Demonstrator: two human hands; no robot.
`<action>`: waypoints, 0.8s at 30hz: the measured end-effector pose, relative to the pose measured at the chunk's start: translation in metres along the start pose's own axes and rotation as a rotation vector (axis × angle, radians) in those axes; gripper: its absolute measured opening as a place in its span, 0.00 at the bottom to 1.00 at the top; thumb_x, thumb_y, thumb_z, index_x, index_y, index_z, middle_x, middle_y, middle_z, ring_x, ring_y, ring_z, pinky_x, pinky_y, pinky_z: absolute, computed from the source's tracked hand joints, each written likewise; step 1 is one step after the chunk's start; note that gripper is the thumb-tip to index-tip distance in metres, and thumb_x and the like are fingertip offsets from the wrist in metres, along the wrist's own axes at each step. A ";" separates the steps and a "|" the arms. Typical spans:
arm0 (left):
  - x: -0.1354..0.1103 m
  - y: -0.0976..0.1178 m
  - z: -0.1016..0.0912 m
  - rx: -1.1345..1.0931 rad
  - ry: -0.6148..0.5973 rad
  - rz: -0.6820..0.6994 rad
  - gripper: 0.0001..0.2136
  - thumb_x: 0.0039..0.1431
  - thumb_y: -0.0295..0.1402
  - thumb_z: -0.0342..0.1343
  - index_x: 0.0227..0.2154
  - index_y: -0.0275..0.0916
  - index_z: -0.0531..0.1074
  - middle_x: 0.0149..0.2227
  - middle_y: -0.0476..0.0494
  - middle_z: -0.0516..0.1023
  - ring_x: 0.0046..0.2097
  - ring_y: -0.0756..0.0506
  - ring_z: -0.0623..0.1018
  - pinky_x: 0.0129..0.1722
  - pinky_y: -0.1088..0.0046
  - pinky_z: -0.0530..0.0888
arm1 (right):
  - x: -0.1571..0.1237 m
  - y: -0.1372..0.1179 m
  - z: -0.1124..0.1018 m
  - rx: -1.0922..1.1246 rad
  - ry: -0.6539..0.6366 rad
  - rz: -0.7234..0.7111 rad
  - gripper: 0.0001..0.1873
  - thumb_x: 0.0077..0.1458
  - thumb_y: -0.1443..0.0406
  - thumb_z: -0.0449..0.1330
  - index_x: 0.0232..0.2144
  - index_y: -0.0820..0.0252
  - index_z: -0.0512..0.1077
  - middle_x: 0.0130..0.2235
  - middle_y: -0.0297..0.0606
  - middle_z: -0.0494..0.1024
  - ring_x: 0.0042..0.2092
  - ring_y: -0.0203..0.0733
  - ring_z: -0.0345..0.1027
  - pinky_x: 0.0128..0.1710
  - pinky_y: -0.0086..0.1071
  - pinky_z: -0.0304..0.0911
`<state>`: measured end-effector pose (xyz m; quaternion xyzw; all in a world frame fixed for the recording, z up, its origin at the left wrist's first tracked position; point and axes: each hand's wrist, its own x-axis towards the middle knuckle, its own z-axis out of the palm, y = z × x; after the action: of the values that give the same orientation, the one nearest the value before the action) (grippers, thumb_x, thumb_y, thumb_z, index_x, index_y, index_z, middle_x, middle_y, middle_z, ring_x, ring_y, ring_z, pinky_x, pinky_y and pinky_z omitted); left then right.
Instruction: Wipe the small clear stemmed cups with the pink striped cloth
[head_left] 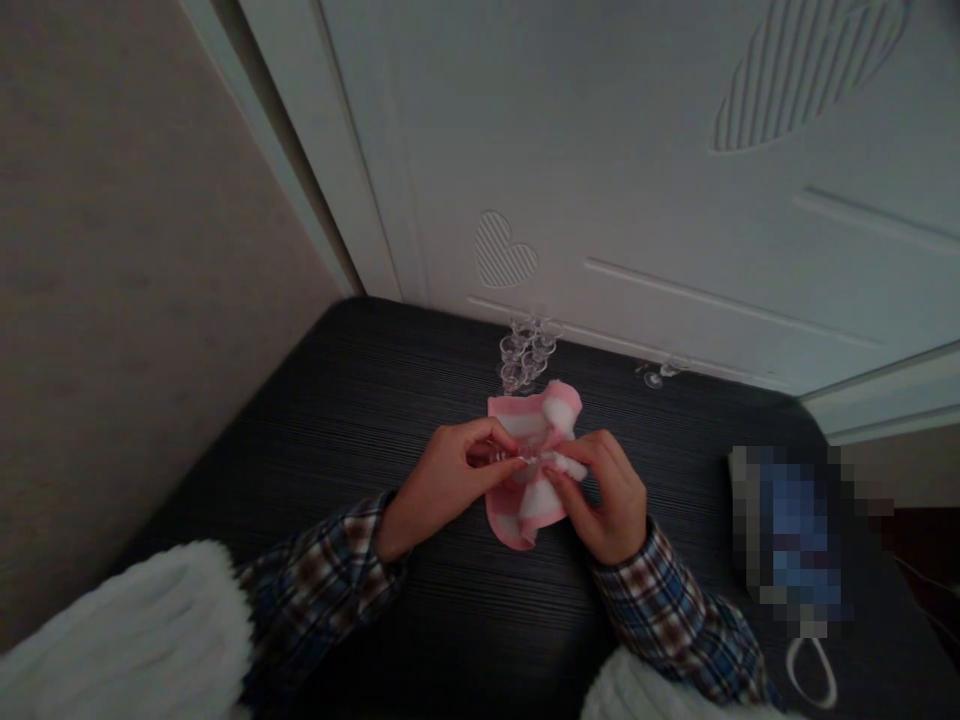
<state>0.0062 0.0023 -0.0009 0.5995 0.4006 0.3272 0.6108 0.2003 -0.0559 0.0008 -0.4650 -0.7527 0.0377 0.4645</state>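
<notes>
A small pink and white piece of cloth (pixel 534 415), perhaps a sock, lies on the dark striped table (pixel 360 400) in front of me. My left hand (pixel 444 485) pinches it from the left, fingers curled. My right hand (pixel 606 495) pinches it from the right. Between the fingertips of both hands sits a small clear plastic clip (pixel 525 458). Both wrists wear plaid sleeves with fluffy white cuffs.
A pile of several clear plastic clips (pixel 527 352) lies just beyond the cloth, by the white door (pixel 637 180). One loose clear clip (pixel 660 372) rests to the right. A blurred blue object (pixel 791 540) and a white loop (pixel 811 672) sit at the table's right side.
</notes>
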 end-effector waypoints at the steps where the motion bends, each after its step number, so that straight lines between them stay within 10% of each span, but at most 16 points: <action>1: 0.000 0.000 0.000 -0.009 -0.006 -0.004 0.05 0.52 0.30 0.68 0.29 0.37 0.77 0.29 0.50 0.82 0.30 0.49 0.80 0.31 0.76 0.75 | 0.000 0.000 0.000 0.001 0.005 -0.008 0.05 0.62 0.69 0.61 0.41 0.57 0.72 0.33 0.37 0.76 0.34 0.42 0.70 0.32 0.35 0.68; 24: 0.000 0.011 0.001 -0.050 -0.058 0.058 0.08 0.63 0.35 0.57 0.32 0.35 0.76 0.20 0.51 0.75 0.21 0.50 0.73 0.22 0.76 0.70 | -0.005 0.002 0.004 0.095 0.153 0.215 0.15 0.62 0.72 0.57 0.50 0.54 0.67 0.40 0.38 0.73 0.37 0.41 0.69 0.37 0.36 0.69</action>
<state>0.0078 0.0029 0.0101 0.6045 0.3568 0.3373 0.6273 0.1994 -0.0566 -0.0055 -0.5218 -0.6583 0.0874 0.5355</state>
